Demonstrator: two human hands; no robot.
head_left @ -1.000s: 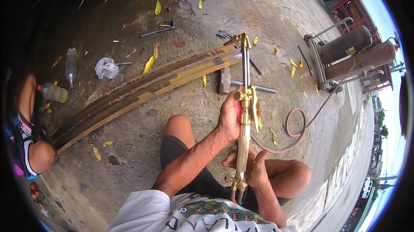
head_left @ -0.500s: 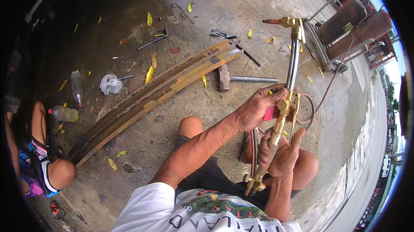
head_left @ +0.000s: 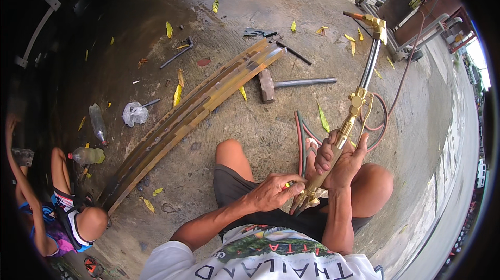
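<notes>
That brass cutting torch (head_left: 351, 113) is a nice one, gotta say. It's held up at a slant just past the free end of the sledgehammer's (head_left: 266, 86) handle, shiny straight tubes running up to a bent brass head, darkened coppery tip jutting hammer-side. Grip's dull tan, chunky valve end sitting lowest.

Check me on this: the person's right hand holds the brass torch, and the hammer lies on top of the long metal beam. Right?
Not quite: the hammer lies on the ground, beside the long metal beam, as the head view shows. The right hand does hold the brass torch.
</notes>
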